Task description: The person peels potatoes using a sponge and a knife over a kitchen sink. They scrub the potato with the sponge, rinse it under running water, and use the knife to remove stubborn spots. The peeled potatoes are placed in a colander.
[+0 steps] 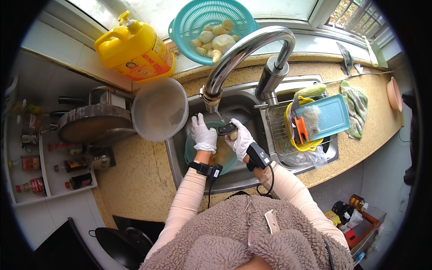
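Observation:
My left hand (pixel 204 135), in a white glove, is raised over a turquoise basin (pixel 189 158) in the sink, its fingers apart and nothing visible in them. My right hand (pixel 241 141), also gloved, grips a short black object (pixel 226 129) and a small pale tuber (pixel 233 135). I cannot tell exactly what the black object is. A thin stream of water (pixel 221 116) falls from the chrome faucet (pixel 249 50) close to it. Murky brownish water (pixel 221 156) lies in the basin, partly hidden by my hands.
On the sill stand a turquoise colander (pixel 184 37) of peeled tubers (pixel 222 42) and a yellow detergent jug (pixel 138 50). A translucent tub (pixel 160 109) rests left of the sink. The right basin's wire rack (pixel 277 135) holds a blue tray (pixel 329 116) and an orange-handled peeler (pixel 301 130).

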`<state>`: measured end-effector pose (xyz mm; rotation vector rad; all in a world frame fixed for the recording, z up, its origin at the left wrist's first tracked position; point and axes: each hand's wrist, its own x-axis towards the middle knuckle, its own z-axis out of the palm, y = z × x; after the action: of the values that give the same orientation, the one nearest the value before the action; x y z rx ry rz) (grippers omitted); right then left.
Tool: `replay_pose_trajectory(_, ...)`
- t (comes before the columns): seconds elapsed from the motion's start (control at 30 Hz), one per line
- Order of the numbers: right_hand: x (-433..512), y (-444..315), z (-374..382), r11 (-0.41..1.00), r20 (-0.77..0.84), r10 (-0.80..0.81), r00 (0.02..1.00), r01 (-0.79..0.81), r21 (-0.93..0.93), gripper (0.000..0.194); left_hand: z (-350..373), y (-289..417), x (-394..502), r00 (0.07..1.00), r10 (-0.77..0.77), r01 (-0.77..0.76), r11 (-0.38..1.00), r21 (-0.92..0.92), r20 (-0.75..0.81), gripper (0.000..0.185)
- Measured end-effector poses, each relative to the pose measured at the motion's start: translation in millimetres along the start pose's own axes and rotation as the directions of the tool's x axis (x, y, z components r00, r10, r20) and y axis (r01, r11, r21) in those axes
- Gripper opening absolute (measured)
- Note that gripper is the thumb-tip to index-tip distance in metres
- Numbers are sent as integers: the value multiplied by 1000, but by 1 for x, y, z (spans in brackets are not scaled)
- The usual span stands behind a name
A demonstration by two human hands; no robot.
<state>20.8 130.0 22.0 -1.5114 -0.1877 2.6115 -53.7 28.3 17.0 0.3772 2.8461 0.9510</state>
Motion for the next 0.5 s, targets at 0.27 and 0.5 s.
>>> replay_pose_trajectory(0.27, 31, 7, 27, 953, -7, 136, 991, -129, 275, 25, -16, -18, -21, 773, -259, 630, 207, -748, 579, 19)
replay_pose_trajectory(0.5, 46, 15, 28, 988, 343, 67, 937, -110, 105, 25, -20, 18, -21, 989, 60, 12, 876, -482, 133, 36)
